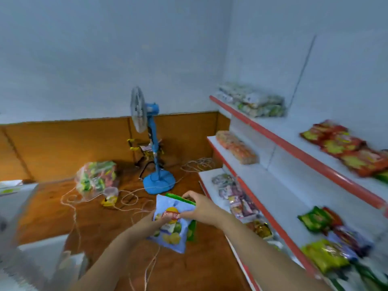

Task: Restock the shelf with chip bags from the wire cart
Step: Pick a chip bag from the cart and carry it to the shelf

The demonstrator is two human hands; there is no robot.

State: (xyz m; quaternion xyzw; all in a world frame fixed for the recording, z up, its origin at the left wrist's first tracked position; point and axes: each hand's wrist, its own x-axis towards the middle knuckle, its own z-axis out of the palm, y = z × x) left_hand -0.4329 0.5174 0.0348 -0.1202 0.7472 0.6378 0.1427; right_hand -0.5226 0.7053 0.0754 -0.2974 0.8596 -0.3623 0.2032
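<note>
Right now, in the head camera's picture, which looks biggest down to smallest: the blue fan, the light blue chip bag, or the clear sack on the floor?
1. Blue fan, clearly tallest.
2. Clear sack and light blue chip bag look about alike; the bag is nearer the camera, so I won't rank them.

Only two forearms and two hands of the person show, entering from the bottom edge of the frame toward its lower middle. The left hand and its forearm carry no sleeve, watch, band or glove (the arm is bare right down to the bottom edge), and the right hand is likewise uncovered, its forearm bare to the lower right corner. Motion blur softens the fingers, so no rings or nail details can be made out.
</note>
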